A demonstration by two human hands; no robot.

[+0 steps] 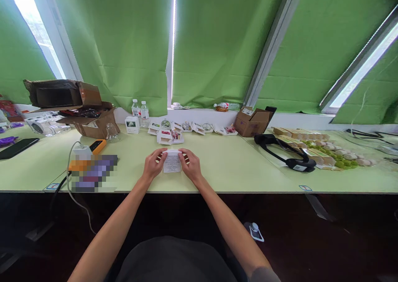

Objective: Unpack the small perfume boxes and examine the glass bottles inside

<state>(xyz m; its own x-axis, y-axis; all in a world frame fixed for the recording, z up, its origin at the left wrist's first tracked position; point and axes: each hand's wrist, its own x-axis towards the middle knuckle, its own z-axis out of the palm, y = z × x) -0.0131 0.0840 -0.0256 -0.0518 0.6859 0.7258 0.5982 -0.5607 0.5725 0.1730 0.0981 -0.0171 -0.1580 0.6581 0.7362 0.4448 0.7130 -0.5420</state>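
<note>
Between my two hands is a small white box with lines of fine print on the side facing me. My left hand grips its left edge, fingers curled behind and thumb in front. On the opposite edge, my right hand holds it in the same way. The box is near the table's front half. Just beyond it stands an opened white box with a pinkish item beside it. Several more opened white boxes and small clear ornaments, one a green-filled glass ball, form a row behind.
A closed white box and two water bottles stand back left. Cardboard boxes and a pixelated phone-like object are left. Right are a cardboard box, a black headset and green moss with pale stones.
</note>
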